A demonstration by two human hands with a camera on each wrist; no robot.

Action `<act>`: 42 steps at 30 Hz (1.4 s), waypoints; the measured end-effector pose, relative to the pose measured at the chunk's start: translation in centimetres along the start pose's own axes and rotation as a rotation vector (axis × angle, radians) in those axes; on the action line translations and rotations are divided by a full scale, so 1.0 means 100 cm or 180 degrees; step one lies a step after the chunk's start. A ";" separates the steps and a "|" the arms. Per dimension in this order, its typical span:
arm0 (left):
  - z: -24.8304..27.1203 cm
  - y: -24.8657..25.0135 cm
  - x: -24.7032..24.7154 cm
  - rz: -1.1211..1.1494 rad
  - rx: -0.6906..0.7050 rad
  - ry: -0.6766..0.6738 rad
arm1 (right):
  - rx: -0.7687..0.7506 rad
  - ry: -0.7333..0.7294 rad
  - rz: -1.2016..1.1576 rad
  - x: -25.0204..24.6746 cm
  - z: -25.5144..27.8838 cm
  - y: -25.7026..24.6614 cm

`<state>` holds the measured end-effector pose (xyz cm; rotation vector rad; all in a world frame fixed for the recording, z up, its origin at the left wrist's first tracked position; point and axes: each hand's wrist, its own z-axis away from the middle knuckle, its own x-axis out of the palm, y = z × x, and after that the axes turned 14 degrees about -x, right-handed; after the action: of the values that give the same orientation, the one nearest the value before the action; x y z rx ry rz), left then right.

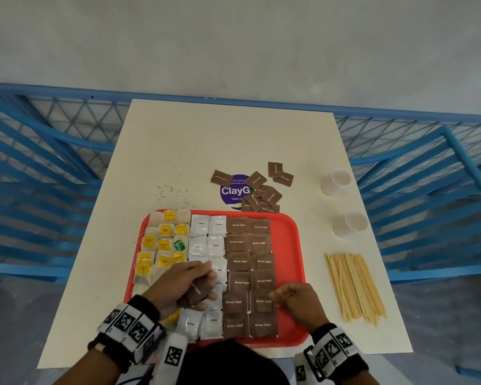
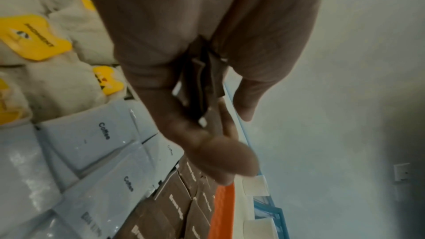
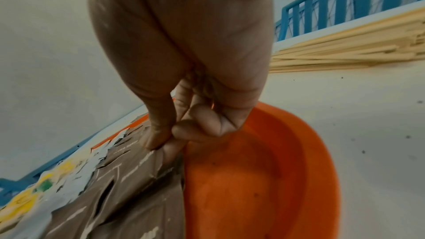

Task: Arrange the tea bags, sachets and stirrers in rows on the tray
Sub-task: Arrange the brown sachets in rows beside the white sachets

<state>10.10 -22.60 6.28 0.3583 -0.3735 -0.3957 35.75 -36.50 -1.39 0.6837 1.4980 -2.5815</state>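
Table (image 1: pixel 178 151), cream, rectangular, carrying the whole set. Tray (image 1: pixel 290 245), red plastic, at the near edge of the table; its right-hand strip bare, and by judgement the lane left for stirrers. Stirrers (image 1: pixel 354 286), wooden, one loose bundle on the table to the right of the tray, none yet on it. Tea bags (image 1: pixel 164 245), yellow-tagged, filling the tray's left columns. Coffee sachets (image 1: pixel 199 226), white, two columns in the middle. Brown sugar sachets (image 1: pixel 238 243), two columns to the right of the coffee, edges slightly overlapping; a loose heap of brown sachets (image 1: pixel 263 194) lies on the table beyond the tray's far rim. Left hand (image 1: pixel 186 287), over the coffee columns, fingers curled round a small stack of brown sachets (image 1: pixel 197 294) as supply. Right hand (image 1: pixel 297 301), at the near part of the right brown column, thumb and forefinger pinched on the edge of a sachet (image 1: pixel 263 302) lying there. Step in hand, as judged: setting that sachet square in its column. Handling note: lay it flat with the print matching its neighbours, press lightly, and let go without dragging the thin packets alongside; keep the bare strip free.
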 end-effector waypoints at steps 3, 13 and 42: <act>0.004 0.003 0.002 0.0394 -0.0019 -0.0355 | -0.0051 0.0278 0.0583 0.000 0.002 -0.007; 0.017 0.015 0.028 -0.0389 0.0625 -0.0476 | -0.1361 -0.0513 -0.0258 0.003 0.019 -0.122; 0.030 0.021 0.023 -0.0647 0.0791 -0.0326 | -0.1781 -0.1096 -0.0524 -0.005 0.020 -0.136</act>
<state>11.43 -22.55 10.39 0.6230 -0.4900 -0.5698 31.69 -31.25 10.61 0.0522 2.0640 -2.0573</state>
